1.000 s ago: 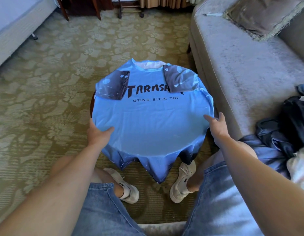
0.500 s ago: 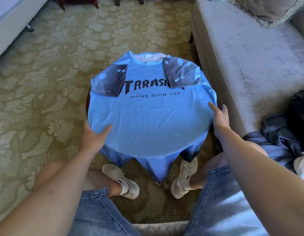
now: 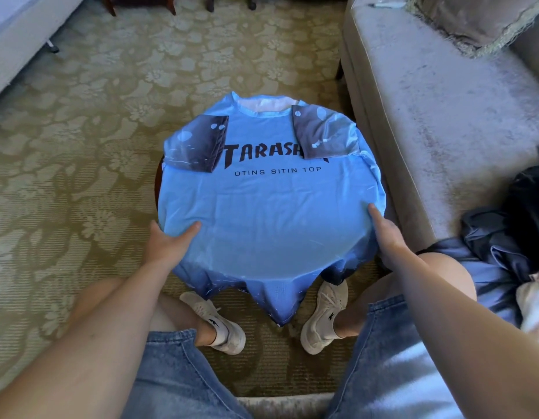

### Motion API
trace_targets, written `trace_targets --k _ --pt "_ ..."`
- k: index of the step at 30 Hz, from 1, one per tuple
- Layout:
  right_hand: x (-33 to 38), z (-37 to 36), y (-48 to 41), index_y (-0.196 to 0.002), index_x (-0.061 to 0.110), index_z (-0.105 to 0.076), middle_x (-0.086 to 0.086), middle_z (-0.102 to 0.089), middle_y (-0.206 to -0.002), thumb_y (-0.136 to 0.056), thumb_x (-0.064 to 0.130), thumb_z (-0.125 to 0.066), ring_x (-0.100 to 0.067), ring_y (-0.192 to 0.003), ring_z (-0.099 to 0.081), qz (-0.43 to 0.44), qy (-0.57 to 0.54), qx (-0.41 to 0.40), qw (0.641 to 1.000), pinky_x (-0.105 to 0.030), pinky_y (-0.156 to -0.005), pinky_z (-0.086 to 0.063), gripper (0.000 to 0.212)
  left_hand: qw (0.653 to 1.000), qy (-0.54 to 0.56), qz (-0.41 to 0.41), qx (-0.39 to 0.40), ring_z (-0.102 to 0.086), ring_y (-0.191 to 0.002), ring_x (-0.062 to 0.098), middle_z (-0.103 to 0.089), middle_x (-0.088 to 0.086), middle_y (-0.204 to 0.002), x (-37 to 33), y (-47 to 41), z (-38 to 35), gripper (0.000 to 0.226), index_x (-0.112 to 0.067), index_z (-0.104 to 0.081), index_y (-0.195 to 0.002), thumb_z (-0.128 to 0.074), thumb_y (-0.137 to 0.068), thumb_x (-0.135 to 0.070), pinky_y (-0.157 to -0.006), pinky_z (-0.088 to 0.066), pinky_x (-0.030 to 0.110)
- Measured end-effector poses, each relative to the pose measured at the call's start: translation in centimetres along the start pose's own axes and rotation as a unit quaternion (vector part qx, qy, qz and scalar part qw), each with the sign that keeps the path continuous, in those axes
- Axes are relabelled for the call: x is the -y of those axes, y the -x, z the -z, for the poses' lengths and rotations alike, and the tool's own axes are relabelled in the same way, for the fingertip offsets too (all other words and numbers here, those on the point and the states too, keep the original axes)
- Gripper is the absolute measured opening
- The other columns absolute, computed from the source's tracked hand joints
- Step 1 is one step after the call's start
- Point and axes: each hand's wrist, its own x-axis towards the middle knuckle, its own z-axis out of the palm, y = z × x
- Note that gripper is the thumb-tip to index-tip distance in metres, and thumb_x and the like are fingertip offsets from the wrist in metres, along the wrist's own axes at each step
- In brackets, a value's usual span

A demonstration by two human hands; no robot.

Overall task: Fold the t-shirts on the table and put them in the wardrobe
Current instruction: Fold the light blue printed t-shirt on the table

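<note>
A light blue t-shirt (image 3: 271, 213) with black lettering lies face up over a small round table (image 3: 158, 179). Both dark sleeves are folded in onto the chest, and the hem hangs over the near edge. My left hand (image 3: 168, 246) holds the shirt's left side, thumb on top and fingers hidden under the edge. My right hand (image 3: 389, 237) holds the right side the same way, thumb lying on the fabric.
A grey sofa (image 3: 443, 116) stands close on the right with a cushion (image 3: 480, 19) and a heap of dark and white clothes (image 3: 510, 237). A bed edge (image 3: 20, 34) is far left. My knees and shoes (image 3: 220, 328) are under the table's near side. Patterned carpet lies all round.
Both hands have slid a little forward along the shirt's sides, the right one more. The shirt itself lies as before.
</note>
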Motion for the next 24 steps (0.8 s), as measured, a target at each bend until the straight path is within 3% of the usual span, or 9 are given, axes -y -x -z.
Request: trace_targets --k 2,5,8,10,12,15,17,21,24 --pt "0.4 0.2 1.4 -0.145 0.010 -0.038 -0.010 -0.049 -0.143 -0.075 0.078 -0.049 -0.031 -0.124 -0.053 0.012 0.041 -0.037 0.998 -0.047 -0.106 -0.042 0.098 1.000 0.014 0.013 0.008 -0.055 -0.097 0.022 -0.056 -0.001 -0.114 0.3 0.5 0.5 0.072 -0.012 -0.045 -0.128 -0.081 -0.074 -0.043 -0.083 -0.045 0.036" --pt "1.4 0.5 3.7 -0.155 0.009 -0.015 -0.010 -0.028 -0.157 -0.097 0.043 -0.046 -0.030 -0.140 -0.034 0.091 0.042 -0.089 0.991 -0.042 -0.114 -0.030 0.074 0.998 0.063 0.018 0.025 -0.055 -0.114 0.027 -0.051 0.000 -0.136 0.4 1.5 1.6 0.086 -0.018 -0.025 -0.151 -0.074 -0.081 -0.026 -0.093 -0.047 0.042" --pt "2.8 0.4 5.4 -0.150 0.014 -0.027 -0.012 -0.047 -0.143 -0.089 0.021 -0.051 -0.029 -0.122 -0.053 0.173 0.036 -0.070 0.982 -0.044 -0.104 -0.044 0.066 0.994 0.106 -0.006 0.028 -0.051 -0.105 0.022 -0.045 -0.003 -0.129 -1.1 3.0 3.0 0.079 -0.023 -0.024 -0.152 -0.061 -0.085 -0.006 -0.081 -0.044 0.034" --pt "4.1 0.0 6.8 -0.139 0.013 -0.038 -0.011 -0.060 -0.114 -0.087 0.009 -0.049 -0.024 -0.090 -0.061 0.214 0.040 -0.058 0.974 -0.037 -0.080 -0.052 0.053 0.989 0.137 -0.022 0.044 -0.055 -0.098 0.023 -0.051 0.000 -0.126 -2.6 3.7 4.1 0.074 -0.027 -0.039 -0.143 -0.061 -0.077 -0.004 -0.070 -0.042 0.031" --pt "5.6 -0.5 8.0 -0.122 0.015 -0.048 -0.006 -0.055 -0.087 -0.088 0.001 -0.046 -0.019 -0.065 -0.051 0.255 0.051 -0.054 0.964 -0.030 -0.058 -0.042 0.037 0.983 0.163 -0.033 0.078 -0.060 -0.099 0.029 -0.058 0.008 -0.125 -3.7 3.8 5.2 0.060 -0.034 -0.061 -0.116 -0.064 -0.061 -0.009 -0.069 -0.043 0.032" --pt "8.2 -1.5 9.5 -0.085 0.017 -0.059 -0.003 -0.053 -0.073 -0.087 -0.004 -0.046 -0.017 -0.061 -0.046 0.294 0.027 -0.028 0.955 -0.027 -0.056 -0.037 0.025 0.965 0.234 -0.050 0.105 -0.060 -0.090 0.030 -0.061 0.019 -0.112 -5.9 3.8 6.3 0.032 -0.024 -0.070 -0.084 -0.063 -0.068 0.003 -0.068 -0.044 0.032" --pt "10.2 -2.1 9.8 -0.072 0.020 -0.060 -0.003 -0.054 -0.069 -0.087 -0.006 -0.047 -0.018 -0.064 -0.048 0.295 -0.005 -0.010 0.955 -0.027 -0.061 -0.038 0.032 0.951 0.281 -0.073 0.110 -0.060 -0.088 0.029 -0.063 0.017 -0.095 -8.0 3.8 6.7 0.030 -0.014 -0.066 -0.083 -0.054 -0.079 0.014 -0.068 -0.046 0.030" --pt "15.0 -3.7 9.6 -0.069 0.018 -0.064 -0.007 -0.058 -0.071 -0.080 -0.003 -0.053 -0.021 -0.073 -0.053 0.296 -0.054 0.019 0.954 -0.032 -0.069 -0.041 0.026 0.930 0.337 -0.101 0.107 -0.065 -0.068 0.015 -0.068 0.002 -0.063 -12.9 2.4 6.9 0.032 -0.010 -0.063 -0.086 -0.046 -0.086 0.017 -0.064 -0.051 0.021" --pt "19.0 -4.9 8.9 -0.088 0.014 -0.066 -0.003 -0.058 -0.076 -0.084 -0.006 -0.053 -0.014 -0.067 -0.054 0.293 -0.093 0.047 0.951 -0.022 -0.062 -0.044 0.024 0.923 0.356 -0.106 0.104 -0.063 -0.083 0.019 -0.065 0.012 -0.095 -16.0 -0.2 6.2 0.036 -0.003 -0.059 -0.120 -0.047 -0.089 0.012 -0.071 -0.051 0.023"
